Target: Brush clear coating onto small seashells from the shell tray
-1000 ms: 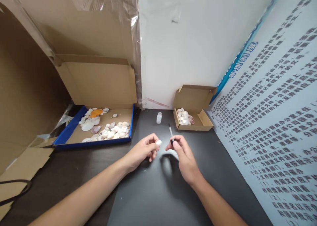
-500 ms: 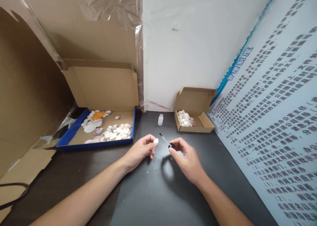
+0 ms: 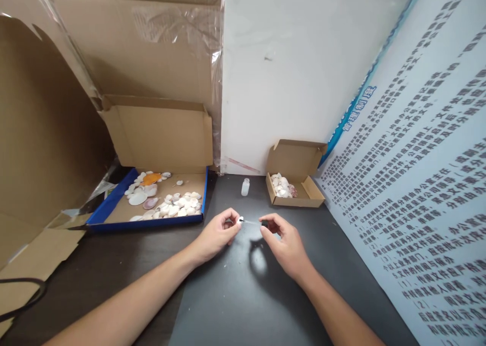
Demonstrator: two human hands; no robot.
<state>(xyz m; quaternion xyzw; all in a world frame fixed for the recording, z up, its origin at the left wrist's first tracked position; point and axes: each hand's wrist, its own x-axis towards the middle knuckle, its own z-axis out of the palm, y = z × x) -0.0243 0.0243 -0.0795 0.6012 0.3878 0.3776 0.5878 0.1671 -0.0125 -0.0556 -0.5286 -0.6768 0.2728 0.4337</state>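
Note:
Between thumb and fingers, my left hand (image 3: 220,230) pinches a small white shell (image 3: 240,219). My right hand (image 3: 284,240) grips the black cap of a small applicator brush (image 3: 251,222), its clear stem pointing left. The dark brush tip lies at the shell, apparently touching it. Beyond both hands stands a small clear bottle (image 3: 245,187), uncapped and upright, with whitish contents.
At left, an open blue-edged cardboard box (image 3: 148,223) holds many shells, one of them orange (image 3: 152,179). A smaller open cardboard box (image 3: 299,202) with white shells (image 3: 281,185) stands at back right. A printed poster (image 3: 410,194) borders the right side.
The brush has swung from a slant to nearly level, and its tip has come to the shell. Both hands stay close to where they were. The view has shifted slightly.

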